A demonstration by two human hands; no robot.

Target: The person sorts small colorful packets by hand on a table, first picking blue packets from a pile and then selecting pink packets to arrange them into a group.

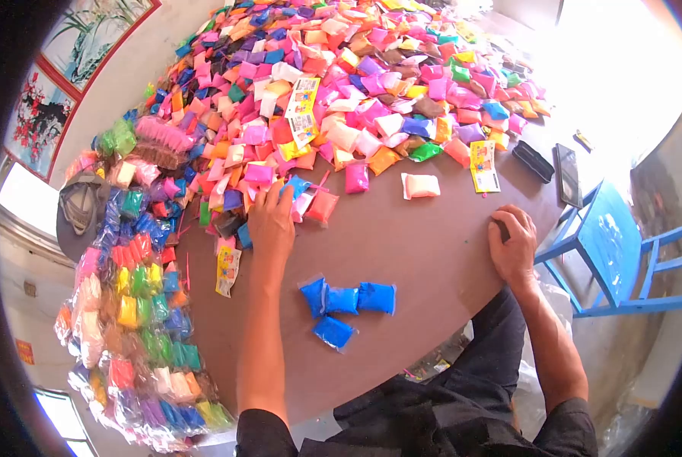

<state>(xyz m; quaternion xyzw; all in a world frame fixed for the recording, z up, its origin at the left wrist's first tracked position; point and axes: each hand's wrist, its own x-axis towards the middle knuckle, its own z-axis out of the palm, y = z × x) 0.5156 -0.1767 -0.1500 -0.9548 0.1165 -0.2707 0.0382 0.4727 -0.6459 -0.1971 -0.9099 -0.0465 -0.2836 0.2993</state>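
My left hand (271,221) reaches to the near edge of a big pile of coloured packets (341,91). Its fingers are bent over the packets, beside a blue packet (298,185) and a pink one (259,174); whether it grips one cannot be made out. My right hand (513,242) rests at the table's right edge with curled fingers, and what may lie under them is hidden. Between my forearms, several blue packets (342,300) lie in a small group on the brown table (402,251). A light peach packet (420,186) lies apart, nearer the pile.
Bundles of bagged packets (139,305) line the left side, with a cap (84,202) above them. Printed cards (484,166) lie around the pile. A black case (533,161) and a phone (568,175) are at the right edge, near a blue chair (611,236).
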